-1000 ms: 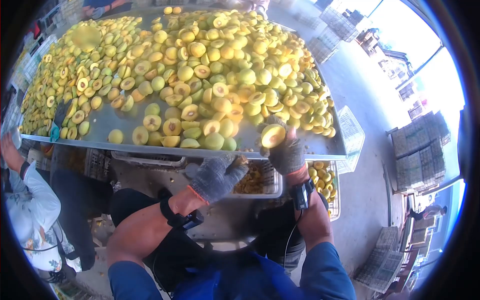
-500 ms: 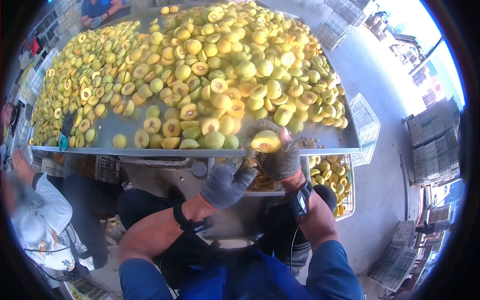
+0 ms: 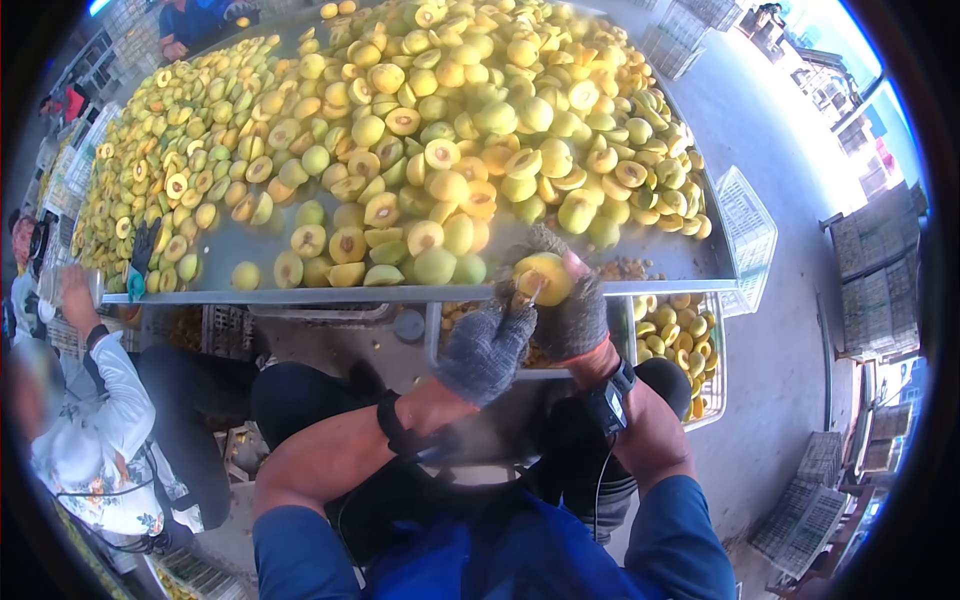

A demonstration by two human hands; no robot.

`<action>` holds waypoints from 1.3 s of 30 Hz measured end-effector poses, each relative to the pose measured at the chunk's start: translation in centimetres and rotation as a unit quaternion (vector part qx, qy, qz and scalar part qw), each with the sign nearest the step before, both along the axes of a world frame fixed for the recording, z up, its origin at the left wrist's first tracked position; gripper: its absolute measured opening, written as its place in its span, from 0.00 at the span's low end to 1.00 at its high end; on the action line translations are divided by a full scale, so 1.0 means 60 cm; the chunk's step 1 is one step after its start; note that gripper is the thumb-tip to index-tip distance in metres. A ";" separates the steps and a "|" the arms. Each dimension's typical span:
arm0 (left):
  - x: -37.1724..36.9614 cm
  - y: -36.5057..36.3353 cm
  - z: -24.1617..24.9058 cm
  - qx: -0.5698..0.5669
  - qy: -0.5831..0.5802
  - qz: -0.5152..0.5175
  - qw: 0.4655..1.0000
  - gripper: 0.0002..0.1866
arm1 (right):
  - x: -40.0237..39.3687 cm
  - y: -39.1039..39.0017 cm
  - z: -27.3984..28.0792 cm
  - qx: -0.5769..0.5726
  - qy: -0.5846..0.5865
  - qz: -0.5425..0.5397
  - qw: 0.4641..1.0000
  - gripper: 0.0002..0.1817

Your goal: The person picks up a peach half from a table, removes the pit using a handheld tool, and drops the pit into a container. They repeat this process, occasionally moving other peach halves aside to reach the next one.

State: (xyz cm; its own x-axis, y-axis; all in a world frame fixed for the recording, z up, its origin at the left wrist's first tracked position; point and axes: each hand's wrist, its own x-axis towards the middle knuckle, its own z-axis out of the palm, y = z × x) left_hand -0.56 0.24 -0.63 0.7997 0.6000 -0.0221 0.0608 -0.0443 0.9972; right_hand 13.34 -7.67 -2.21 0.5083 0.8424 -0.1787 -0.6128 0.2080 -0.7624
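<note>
My right hand [image 3: 570, 318], in a grey knit glove, holds a yellow peach half [image 3: 545, 277] just above the table's front edge. My left hand [image 3: 485, 350], gloved alike, is closed with its fingertips against the fruit's near side. A thin pale sliver shows there between fingers and fruit; what the left hand grips is mostly hidden. Beyond both hands, a large heap of yellow-green peach halves [image 3: 440, 155] covers much of the metal table [image 3: 235, 235]. Small brown bits [image 3: 625, 268] lie on the metal right of my right hand.
Below the table edge, a white crate of peach halves [image 3: 675, 345] stands at right. A white basket [image 3: 745, 240] sits beside the table's right end. At left, a co-worker's hand [image 3: 77, 295] is near the edge, by a dark glove [image 3: 143, 255]. Crates are stacked at far right [image 3: 875, 270].
The peach half has turned: its cut face showed before, now mostly rounded yellow flesh. My left fingers have moved up against it. The whole view has shifted slightly.
</note>
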 end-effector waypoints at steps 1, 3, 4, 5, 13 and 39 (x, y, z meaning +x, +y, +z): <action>0.002 -0.003 0.001 0.013 0.000 0.001 1.000 0.12 | -0.001 -0.001 -0.001 -0.027 -0.080 0.000 0.996 0.25; 0.007 -0.016 -0.016 0.057 -0.006 0.024 0.998 0.12 | -0.004 -0.001 -0.001 -0.031 -0.099 -0.002 0.995 0.27; 0.010 -0.022 -0.028 0.079 -0.009 0.035 0.996 0.12 | -0.006 -0.002 0.001 -0.007 -0.038 -0.003 0.999 0.27; 0.016 -0.025 -0.038 0.079 -0.018 0.036 0.996 0.11 | -0.006 -0.002 0.004 0.017 0.022 -0.003 1.000 0.27; 0.012 -0.032 -0.044 0.037 -0.031 -0.025 0.999 0.12 | 0.001 -0.014 0.018 0.006 0.024 0.021 0.999 0.19; 0.013 0.052 0.020 -0.005 0.060 -0.152 0.987 0.07 | 0.032 -0.057 0.051 -0.044 -0.440 0.066 0.895 0.32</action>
State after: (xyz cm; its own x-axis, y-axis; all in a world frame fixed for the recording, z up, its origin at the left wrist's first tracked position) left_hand 0.20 3.39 0.58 0.9341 0.3320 -0.1316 0.1631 -0.0687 0.9842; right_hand 15.26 -11.09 0.87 0.3822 0.9076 0.1737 0.2171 0.0945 -0.9716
